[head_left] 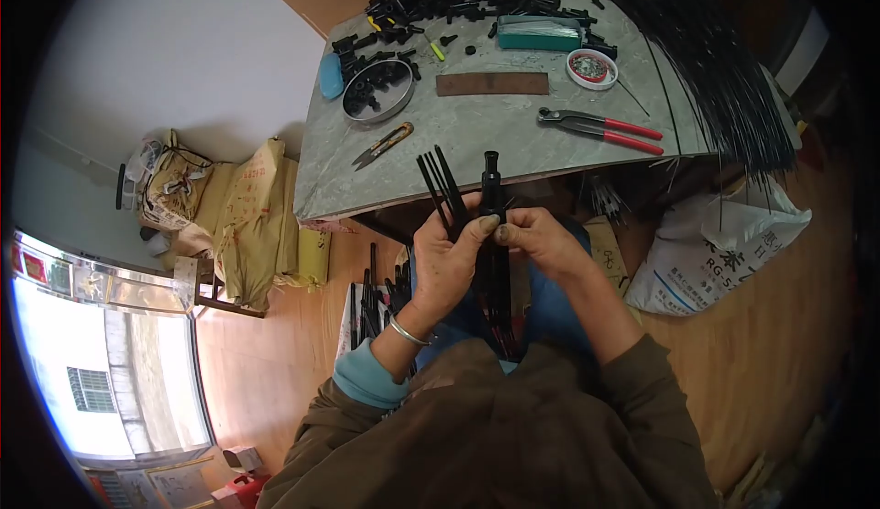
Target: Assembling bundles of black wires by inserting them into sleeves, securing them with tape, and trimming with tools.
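Note:
Both hands meet over my lap, just in front of the table's near edge. My left hand [448, 257] is closed round a long black tubular piece [492, 179], its thumb pressed on the side. Several thin black rods [442, 182] stick up beside that hand's fingers, apparently in its grip. My right hand [546, 245] pinches the same black piece from the other side, thumb close to the left thumb. The piece stands upright with its narrow end up; its lower part runs down between my legs in shadow. Whatever lies between the fingertips is hidden.
On the table [412, 156] lie snips [383, 146], red-handled pincers [600, 130], a brown strip [491, 83], a round dish of black parts [378, 91], a small white tub [591, 69] and a green box [539, 32]. Long black rods [706, 78] overhang the right edge, above a white sack [715, 252].

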{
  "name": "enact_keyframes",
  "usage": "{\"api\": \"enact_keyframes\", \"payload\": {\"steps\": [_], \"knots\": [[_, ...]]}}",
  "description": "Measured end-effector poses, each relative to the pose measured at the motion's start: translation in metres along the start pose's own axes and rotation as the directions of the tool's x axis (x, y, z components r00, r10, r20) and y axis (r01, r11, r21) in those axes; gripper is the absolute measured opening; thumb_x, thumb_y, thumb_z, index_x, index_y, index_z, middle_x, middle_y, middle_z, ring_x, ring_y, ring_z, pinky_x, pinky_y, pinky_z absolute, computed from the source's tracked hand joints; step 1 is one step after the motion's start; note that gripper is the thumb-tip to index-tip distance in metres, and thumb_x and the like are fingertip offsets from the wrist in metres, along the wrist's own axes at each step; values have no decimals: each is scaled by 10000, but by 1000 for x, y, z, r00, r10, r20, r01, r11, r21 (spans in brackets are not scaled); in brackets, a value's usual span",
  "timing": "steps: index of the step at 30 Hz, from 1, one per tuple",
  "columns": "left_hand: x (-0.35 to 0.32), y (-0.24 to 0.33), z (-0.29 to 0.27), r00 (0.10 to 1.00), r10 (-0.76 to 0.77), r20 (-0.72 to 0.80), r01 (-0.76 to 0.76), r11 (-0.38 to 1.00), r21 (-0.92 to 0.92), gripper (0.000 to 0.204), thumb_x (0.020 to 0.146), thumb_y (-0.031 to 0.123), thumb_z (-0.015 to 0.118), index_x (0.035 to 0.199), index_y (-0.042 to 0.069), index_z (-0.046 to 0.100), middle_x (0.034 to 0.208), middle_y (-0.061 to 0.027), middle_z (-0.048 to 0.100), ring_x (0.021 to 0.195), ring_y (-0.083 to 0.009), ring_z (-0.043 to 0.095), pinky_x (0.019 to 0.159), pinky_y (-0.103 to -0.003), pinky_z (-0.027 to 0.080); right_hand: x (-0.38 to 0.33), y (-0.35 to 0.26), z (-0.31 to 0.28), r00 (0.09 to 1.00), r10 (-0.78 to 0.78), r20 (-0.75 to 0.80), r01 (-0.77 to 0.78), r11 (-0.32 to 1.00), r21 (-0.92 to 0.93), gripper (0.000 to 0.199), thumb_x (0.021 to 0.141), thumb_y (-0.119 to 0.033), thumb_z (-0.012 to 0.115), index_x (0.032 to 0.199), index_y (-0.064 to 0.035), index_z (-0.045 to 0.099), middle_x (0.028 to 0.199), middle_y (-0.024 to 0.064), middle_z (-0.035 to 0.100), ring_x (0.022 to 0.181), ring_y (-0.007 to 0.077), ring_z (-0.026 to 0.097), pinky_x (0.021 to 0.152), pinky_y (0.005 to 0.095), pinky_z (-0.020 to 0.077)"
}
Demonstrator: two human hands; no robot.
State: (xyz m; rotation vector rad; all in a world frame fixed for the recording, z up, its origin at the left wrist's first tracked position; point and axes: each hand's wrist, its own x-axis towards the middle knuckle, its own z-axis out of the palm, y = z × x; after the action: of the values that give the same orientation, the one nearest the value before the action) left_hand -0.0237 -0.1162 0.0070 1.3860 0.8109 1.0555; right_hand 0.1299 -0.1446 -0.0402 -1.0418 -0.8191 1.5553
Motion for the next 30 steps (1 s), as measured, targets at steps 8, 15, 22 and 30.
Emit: {"api": "enact_keyframes", "payload": {"steps": [8,15,22,30], "knots": [[8,5,-15,989,-126,83,124,992,32,260,878,123,654,1096,-15,619,933,-10,657,835,-64,575,762,-204,471,-10,-8,14,993,-45,-108,28,988,-150,341,761,-307,785,645,-91,549,604,-52,494,532,42,439,476,216,371],[12,21,-10,959,-206,193,191,977,95,265,877,124,641,1105,-11,631,963,-4,646,864,-75,572,808,-221,457,-14,-15,7,998,7,-60,-12,996,-91,291,755,-276,793,668,-85,591,622,-35,539,551,51,482,486,218,397],[5,18,-4,971,-185,151,190,982,-16,277,865,122,653,1110,-5,632,970,-6,644,885,-70,564,819,-213,445,-12,-7,5,998,54,-21,-54,999,-3,259,778,-277,774,742,-67,627,643,-32,565,565,58,505,490,223,391],[6,7,0,976,-206,66,216,953,-212,334,860,118,674,1156,-12,591,971,-11,637,860,-77,575,791,-207,462,-26,-8,24,962,-159,-221,113,971,-209,304,830,-296,729,717,-41,609,614,-70,485,588,25,386,493,225,316]]}}
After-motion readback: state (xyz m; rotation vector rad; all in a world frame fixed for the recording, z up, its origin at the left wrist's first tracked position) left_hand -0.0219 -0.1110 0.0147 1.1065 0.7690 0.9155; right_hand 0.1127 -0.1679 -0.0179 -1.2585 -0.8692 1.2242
